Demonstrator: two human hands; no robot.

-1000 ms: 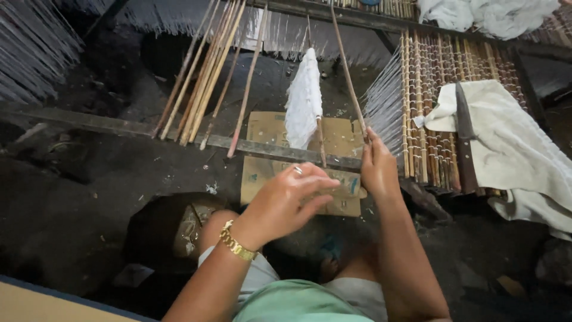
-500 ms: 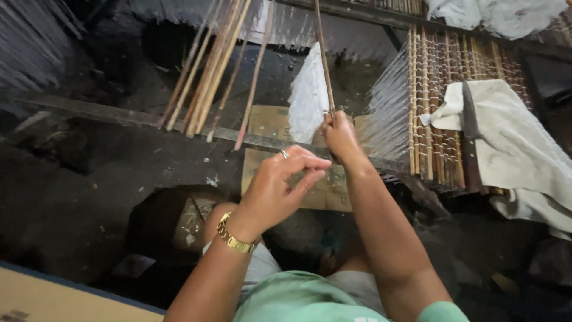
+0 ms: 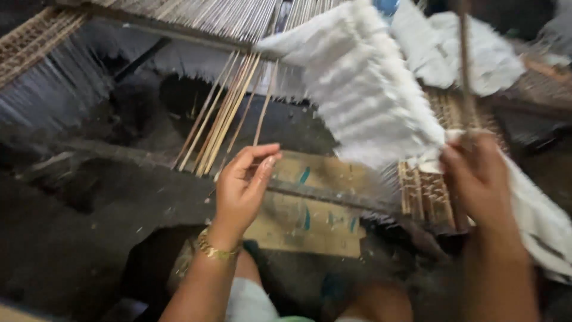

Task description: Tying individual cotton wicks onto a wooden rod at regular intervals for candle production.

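My right hand (image 3: 476, 182) is closed around a thin wooden stick (image 3: 465, 65) that rises to the top edge, blurred by motion. A wide fringe of white fibres (image 3: 363, 95) hangs from that stick and fans out to the upper left. My left hand (image 3: 241, 191), with a gold bracelet on the wrist, is held up with the fingers apart and nothing in it. It hovers over a flat piece of brown cardboard (image 3: 310, 217) and just right of a bundle of bare sticks (image 3: 220, 125) leaning against a dark ledge.
Rows of fringed sticks (image 3: 196, 18) lie across the top and at the far left (image 3: 42, 83). A mat of sticks (image 3: 426, 191) sits under my right hand, with white cloth (image 3: 548, 226) at the right edge. Below is a dark, dusty floor (image 3: 77, 238).
My right hand has swung to the right with the stick, and the white fringe now spreads wide across the view. My left hand has let go and opened. The camera moved closer.
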